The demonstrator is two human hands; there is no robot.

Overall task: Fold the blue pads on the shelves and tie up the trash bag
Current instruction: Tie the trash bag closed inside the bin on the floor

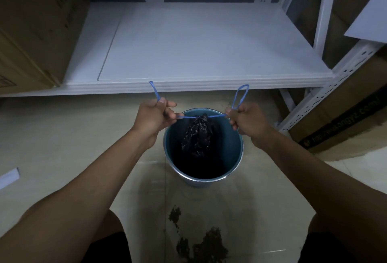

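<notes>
Fingers [167,114] of left hand [151,119] pinched tight on one end of blue drawstring [186,117], fingers of right hand [248,121] clamped on the other end; loose loops stick up above both fists. String runs taut between hands, touching the gathered neck of black trash bag [196,135]. Bag hangs inside blue bin [235,158] on tiled floor [62,137], just in front of white shelf [188,42]. Cardboard box [31,22] on shelf left side, dark stain [201,244] on floor near the person
</notes>
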